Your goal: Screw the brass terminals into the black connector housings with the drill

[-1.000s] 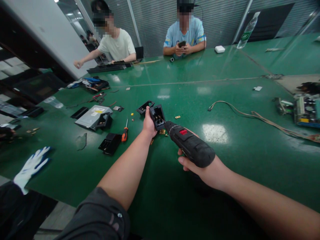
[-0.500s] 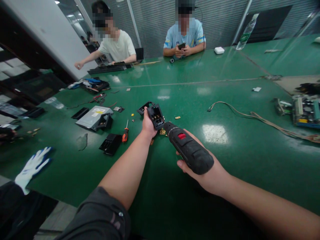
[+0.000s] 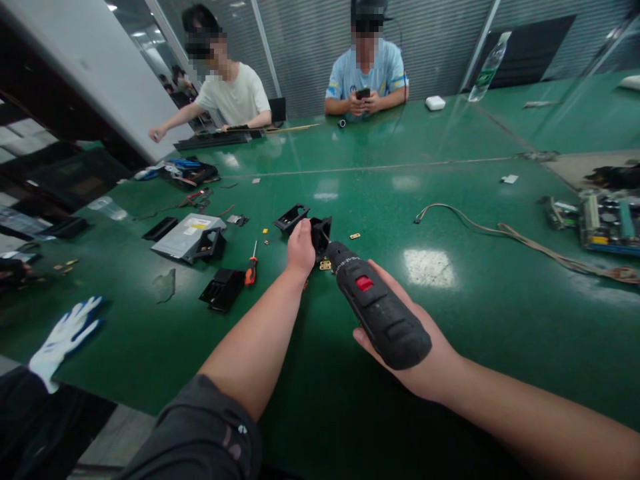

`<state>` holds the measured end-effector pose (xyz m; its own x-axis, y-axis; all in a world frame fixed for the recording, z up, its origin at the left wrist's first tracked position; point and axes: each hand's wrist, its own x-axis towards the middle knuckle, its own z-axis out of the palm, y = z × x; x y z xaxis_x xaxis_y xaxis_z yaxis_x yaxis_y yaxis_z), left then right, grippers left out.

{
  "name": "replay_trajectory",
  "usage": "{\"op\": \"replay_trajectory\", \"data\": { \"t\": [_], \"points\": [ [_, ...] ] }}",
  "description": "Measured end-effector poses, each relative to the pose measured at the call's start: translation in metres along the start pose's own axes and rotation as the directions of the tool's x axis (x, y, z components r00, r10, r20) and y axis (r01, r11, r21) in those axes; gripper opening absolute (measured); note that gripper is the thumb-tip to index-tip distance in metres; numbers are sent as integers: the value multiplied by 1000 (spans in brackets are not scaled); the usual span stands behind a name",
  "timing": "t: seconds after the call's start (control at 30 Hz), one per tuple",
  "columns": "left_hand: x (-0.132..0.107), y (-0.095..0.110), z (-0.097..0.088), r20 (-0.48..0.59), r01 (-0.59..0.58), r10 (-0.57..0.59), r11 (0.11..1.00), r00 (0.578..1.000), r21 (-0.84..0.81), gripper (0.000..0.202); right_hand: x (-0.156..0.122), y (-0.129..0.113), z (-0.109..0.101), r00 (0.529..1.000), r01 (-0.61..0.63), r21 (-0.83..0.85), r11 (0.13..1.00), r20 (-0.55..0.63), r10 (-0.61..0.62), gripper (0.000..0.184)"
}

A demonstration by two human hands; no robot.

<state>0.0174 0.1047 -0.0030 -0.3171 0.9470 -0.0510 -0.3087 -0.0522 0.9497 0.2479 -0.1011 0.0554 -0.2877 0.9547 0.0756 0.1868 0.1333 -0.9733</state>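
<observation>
In the middle of the head view, my left hand (image 3: 301, 248) is closed around a black plastic housing (image 3: 321, 233), tilted so that its hollow side faces right. My right hand (image 3: 425, 347) grips a black cordless drill (image 3: 383, 310) with a red switch on top. The drill's front end points at the housing; whether the bit touches a screw in it cannot be made out. Small brass-coloured plates (image 3: 325, 265) lie below the housing, and another brass plate (image 3: 355, 236) is to its right. Behind my left hand lies a second black plastic part (image 3: 291, 217).
To the left are an orange-handled screwdriver (image 3: 251, 270), a black plastic piece (image 3: 223, 288), a silver disc drive (image 3: 184, 235) and a white glove (image 3: 67, 337). At right lie a cable bundle (image 3: 505, 232) and a circuit board (image 3: 607, 220). Two people (image 3: 367, 80) sit across the green table (image 3: 450, 173).
My left hand has turned the black housing, so its inside now faces more to the right and less toward me. The drill has shifted slightly toward me, its front end still beside the housing.
</observation>
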Motion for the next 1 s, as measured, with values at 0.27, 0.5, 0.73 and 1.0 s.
{"op": "replay_trajectory", "data": {
  "t": [0.27, 0.5, 0.73, 1.0],
  "points": [
    [-10, 7, -4, 120, -345, 323, 896, 939, 280, 27, 3, -4, 9, 994, -56, 70, 996, -93, 62, 111],
    [2, -1, 0, -30, -65, 66, 997, 997, 39, 64, 4, -5, 9, 990, -116, 147, 982, -58, 126, 113],
    [9, -1, 2, -5, 112, -115, 980, 993, -167, 86, 3, -5, 5, 995, -81, 118, 990, -50, 88, 109],
    [12, -4, 1, 13, 141, -141, 973, 990, -185, 86, 4, -2, 5, 992, -119, 134, 984, -28, 124, 113]
  ]
}}
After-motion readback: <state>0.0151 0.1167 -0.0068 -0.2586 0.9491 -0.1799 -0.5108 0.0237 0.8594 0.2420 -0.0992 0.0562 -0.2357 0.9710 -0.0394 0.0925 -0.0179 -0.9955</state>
